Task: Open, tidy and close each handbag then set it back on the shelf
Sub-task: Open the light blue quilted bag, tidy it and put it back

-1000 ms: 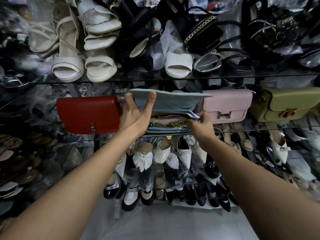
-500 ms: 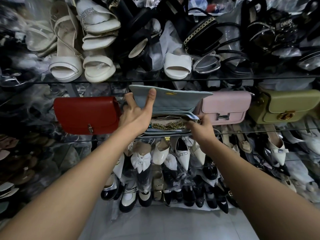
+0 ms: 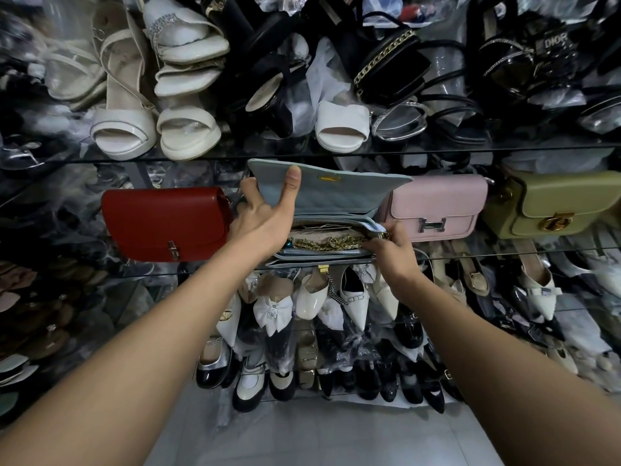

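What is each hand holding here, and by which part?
Left hand grips the raised flap of the blue handbag at its left end. Right hand pinches the right end of the bag's open mouth.

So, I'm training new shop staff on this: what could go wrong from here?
The gold chain lies heaped at the mouth of the blue handbag, flap held up by the left hand; it could snag if the right hand closes it. The handbag sits at the front edge of the glass shelf, so a tug might tip it off.
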